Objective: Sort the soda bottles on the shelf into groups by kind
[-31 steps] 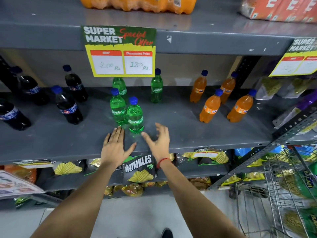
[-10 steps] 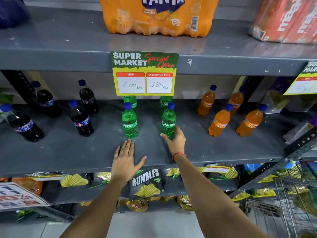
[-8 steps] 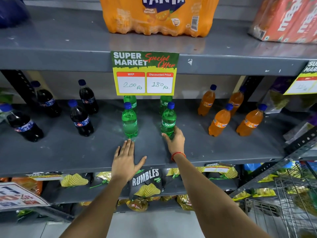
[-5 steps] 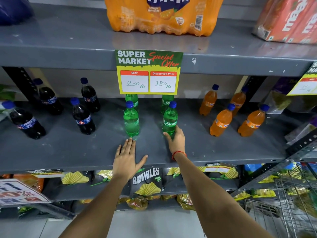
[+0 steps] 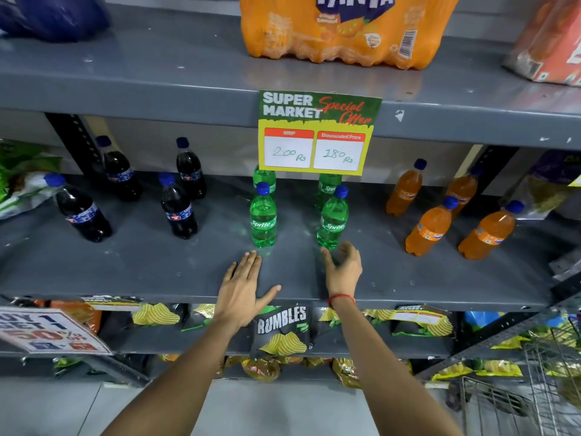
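On the grey middle shelf [image 5: 408,278] stand three groups of bottles. Several dark cola bottles [image 5: 177,209] are at the left. Several green Sprite bottles fill the centre, the front pair being one on the left [image 5: 262,217] and one on the right [image 5: 333,220]. Several orange soda bottles [image 5: 429,228] are at the right. My left hand [image 5: 243,287] lies flat on the shelf, fingertips just short of the front-left Sprite. My right hand [image 5: 342,267] hovers open just below the front-right Sprite, not touching it.
A price sign [image 5: 316,133] hangs from the upper shelf and hides the tops of the rear Sprite bottles. A Fanta multipack [image 5: 342,29] sits on the upper shelf. Chip bags [image 5: 281,332] fill the shelf below. A wire cart [image 5: 534,388] stands at the lower right.
My right hand has let go of the front-right Sprite bottle and drawn back with fingers spread. My left hand has stayed flat on the shelf.
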The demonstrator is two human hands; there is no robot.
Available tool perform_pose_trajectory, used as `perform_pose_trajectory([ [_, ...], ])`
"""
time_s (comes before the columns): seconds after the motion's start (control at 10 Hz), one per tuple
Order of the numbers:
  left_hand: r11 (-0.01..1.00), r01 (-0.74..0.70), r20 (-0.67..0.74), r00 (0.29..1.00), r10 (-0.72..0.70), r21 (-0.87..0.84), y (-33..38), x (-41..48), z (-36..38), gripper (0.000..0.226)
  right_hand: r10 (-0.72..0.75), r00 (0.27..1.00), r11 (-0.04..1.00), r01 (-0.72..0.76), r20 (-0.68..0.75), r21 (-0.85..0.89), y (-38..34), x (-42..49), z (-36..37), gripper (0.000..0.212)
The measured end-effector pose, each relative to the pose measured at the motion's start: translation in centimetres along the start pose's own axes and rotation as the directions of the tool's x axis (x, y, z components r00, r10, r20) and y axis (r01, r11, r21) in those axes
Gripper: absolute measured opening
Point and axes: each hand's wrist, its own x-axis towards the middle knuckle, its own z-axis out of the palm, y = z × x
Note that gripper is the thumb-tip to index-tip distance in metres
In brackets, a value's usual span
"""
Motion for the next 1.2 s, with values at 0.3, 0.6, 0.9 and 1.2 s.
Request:
perform_pose_trajectory([
  [0.3, 0.971, 0.229, -0.061, 0.971, -0.233, -0.063, -9.7, -2.8, -2.7, 0.114, -0.271, 0.872, 0.962, 0.255, 0.407, 0.094, -7.0, -6.6, 10.2, 0.035],
  [0.6, 0.964, 0.253, -0.023, 0.967, -0.255, -0.082, -15.7, -4.2, -3.2, 0.094, -0.150, 0.730, 0.986, 0.157, 0.667, 0.050, -12.7, -6.6, 20.4, 0.080],
  [0.9, 0.967, 0.230, -0.102, 0.965, -0.241, -0.109, -16.2, -4.7, -2.7, 0.082, -0.142, 0.801, 0.988, 0.081, 0.581, 0.130, -12.6, -8.2, 22.0, 0.050],
  [1.2, 0.943, 0.223, -0.010, 0.972, -0.233, -0.248, -17.1, -3.8, -4.6, 0.056, -0.205, 0.810, 0.979, 0.179, 0.549, 0.101, -13.3, -8.9, 19.7, 0.050],
])
